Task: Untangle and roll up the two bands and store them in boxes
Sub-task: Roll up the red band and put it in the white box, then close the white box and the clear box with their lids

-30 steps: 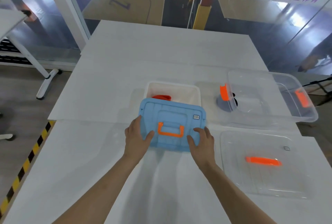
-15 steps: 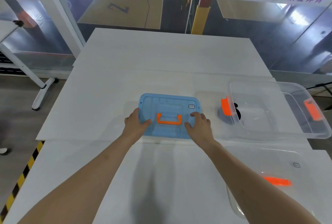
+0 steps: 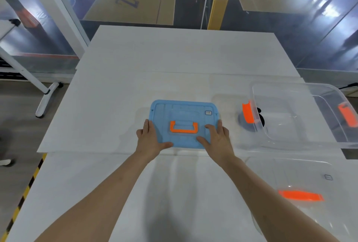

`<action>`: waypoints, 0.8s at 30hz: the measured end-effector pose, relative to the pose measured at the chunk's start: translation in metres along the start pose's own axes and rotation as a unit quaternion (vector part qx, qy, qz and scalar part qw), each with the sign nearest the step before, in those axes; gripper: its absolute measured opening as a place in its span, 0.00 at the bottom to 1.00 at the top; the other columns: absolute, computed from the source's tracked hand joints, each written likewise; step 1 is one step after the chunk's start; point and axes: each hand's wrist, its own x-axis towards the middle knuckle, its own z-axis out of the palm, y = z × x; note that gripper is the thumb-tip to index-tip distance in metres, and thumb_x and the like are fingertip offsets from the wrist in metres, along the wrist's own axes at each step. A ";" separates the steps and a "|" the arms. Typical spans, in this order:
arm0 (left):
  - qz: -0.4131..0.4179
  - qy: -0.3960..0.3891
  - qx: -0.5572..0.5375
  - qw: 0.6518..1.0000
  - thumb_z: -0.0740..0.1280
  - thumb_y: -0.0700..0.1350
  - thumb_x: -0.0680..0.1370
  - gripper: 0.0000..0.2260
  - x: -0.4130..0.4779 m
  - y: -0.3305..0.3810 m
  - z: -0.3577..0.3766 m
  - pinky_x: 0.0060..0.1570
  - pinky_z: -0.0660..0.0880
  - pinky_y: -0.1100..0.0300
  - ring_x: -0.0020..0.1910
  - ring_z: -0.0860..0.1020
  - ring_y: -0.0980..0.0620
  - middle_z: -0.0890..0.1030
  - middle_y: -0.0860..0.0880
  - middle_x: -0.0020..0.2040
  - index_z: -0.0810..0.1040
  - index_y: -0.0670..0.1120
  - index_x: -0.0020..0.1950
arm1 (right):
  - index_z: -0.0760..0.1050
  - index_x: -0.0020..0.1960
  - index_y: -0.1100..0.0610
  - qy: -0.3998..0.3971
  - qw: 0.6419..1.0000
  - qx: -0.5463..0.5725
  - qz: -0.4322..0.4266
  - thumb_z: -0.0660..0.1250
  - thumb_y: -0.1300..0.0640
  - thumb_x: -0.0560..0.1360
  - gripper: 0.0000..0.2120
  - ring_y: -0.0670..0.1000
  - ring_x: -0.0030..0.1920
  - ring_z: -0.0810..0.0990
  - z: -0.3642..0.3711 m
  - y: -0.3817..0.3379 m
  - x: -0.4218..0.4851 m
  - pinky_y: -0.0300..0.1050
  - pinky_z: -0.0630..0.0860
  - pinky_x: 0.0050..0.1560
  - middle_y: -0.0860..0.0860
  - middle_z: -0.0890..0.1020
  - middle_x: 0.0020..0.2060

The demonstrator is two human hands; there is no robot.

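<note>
The left hand (image 3: 149, 138) and right hand (image 3: 218, 139) press straight-fingered on the ribbed rectangular blue plastic lid (image 3: 184, 110).

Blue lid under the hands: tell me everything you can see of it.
The blue lid is a rounded rectangle of light-blue plastic with moulded ridges, a small label at its far right corner and an orange handle folded flat at its middle. It lies level over the white table, hiding what is under it. The left hand rests on its near left edge; the right hand lies flat on its near right part.
</note>
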 end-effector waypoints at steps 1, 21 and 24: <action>0.002 0.003 0.009 1.000 0.81 0.58 0.68 0.43 0.000 0.001 0.001 0.57 0.63 0.57 0.62 0.63 0.47 0.65 0.51 0.63 0.62 0.47 0.73 | 0.67 0.74 0.49 -0.002 1.000 -0.003 -0.002 0.65 0.36 0.81 0.28 0.62 0.74 0.63 -0.001 0.001 0.001 0.58 0.69 0.75 0.57 0.55 0.81; 0.056 0.011 0.145 0.988 0.58 0.58 0.85 0.33 -0.070 0.020 0.010 0.81 0.58 0.44 0.84 0.54 0.39 0.53 0.41 0.85 0.50 0.46 0.85 | 0.73 0.72 0.52 0.043 0.997 -0.061 -0.027 0.65 0.47 0.83 0.20 0.60 0.74 0.71 -0.036 -0.016 -0.071 0.58 0.73 0.69 0.55 0.69 0.78; 0.092 -0.005 0.146 0.985 0.56 0.54 0.86 0.29 -0.115 0.032 0.038 0.80 0.60 0.46 0.84 0.56 0.42 0.55 0.43 0.85 0.53 0.47 0.85 | 0.76 0.69 0.52 0.061 0.996 -0.058 -0.026 0.66 0.50 0.82 0.17 0.59 0.72 0.74 -0.039 0.001 -0.128 0.57 0.74 0.68 0.53 0.75 0.74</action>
